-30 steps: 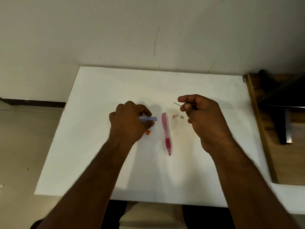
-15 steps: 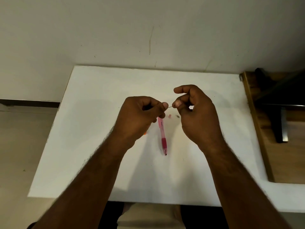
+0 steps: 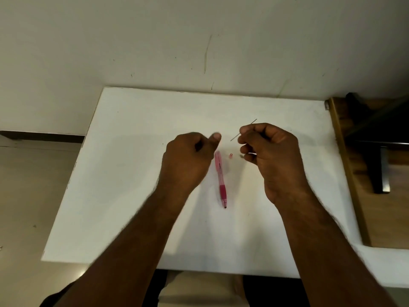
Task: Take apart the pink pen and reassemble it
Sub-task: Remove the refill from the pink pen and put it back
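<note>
The pink pen [image 3: 220,176] lies on the white table [image 3: 132,156] between my hands, with its tip toward me. Just right of its far end sit a small pink cap [image 3: 230,156] and a tiny grey part [image 3: 241,155]. My right hand [image 3: 272,158] hovers above the table and pinches a thin dark rod [image 3: 253,122], which sticks out both sides of the fingertips. My left hand [image 3: 188,160] is blurred and curled into a loose fist left of the pen, thumb pointing at the rod. Nothing shows in its fingers, and the inside of the fist is hidden.
A wooden piece of furniture [image 3: 345,173] butts against the table's right edge, with a dark metal stand [image 3: 380,173] on it. A pale wall [image 3: 199,41] rises behind the table, and there is floor to the left.
My hands met at the rod's tip half a second ago and have since drawn apart. The rod has tilted up to the right. The purple tube held earlier by my left hand is out of sight.
</note>
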A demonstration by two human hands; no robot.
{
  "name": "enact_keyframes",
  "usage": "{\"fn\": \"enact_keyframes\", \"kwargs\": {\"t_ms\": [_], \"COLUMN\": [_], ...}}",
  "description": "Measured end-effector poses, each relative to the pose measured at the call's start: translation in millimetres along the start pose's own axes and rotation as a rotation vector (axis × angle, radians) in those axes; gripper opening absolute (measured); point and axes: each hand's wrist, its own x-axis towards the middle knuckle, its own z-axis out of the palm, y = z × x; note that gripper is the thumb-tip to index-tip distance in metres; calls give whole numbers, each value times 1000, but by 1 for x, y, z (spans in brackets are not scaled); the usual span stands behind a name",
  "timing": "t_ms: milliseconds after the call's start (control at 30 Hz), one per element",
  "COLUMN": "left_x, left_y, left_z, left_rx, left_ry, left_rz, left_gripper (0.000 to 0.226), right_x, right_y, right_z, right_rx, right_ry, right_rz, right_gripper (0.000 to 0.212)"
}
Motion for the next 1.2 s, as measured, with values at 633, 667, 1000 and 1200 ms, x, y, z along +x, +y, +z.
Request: {"fn": "enact_keyframes", "kwargs": {"t_ms": [633, 667, 1000, 1200], "left_x": [-8, -8, -1, 1], "left_y": [12, 11, -5, -6], "left_z": [-10, -14, -25, -27], "left_rx": [108, 74, 73, 98], "left_ry": [85, 105, 127, 119], "left_rz": [212, 254, 382, 397], "left_gripper": [24, 22, 18, 18], "right_x": [-1, -2, -7, -7], "right_y": [-6, -7, -9, -8], "right_z": [-2, -1, 8, 10], "right_rx": [323, 380, 470, 424], "right_ry": [-20, -46, -77, -49], "right_rz": [55, 60, 20, -5], "right_gripper": [11, 10, 9, 9]}}
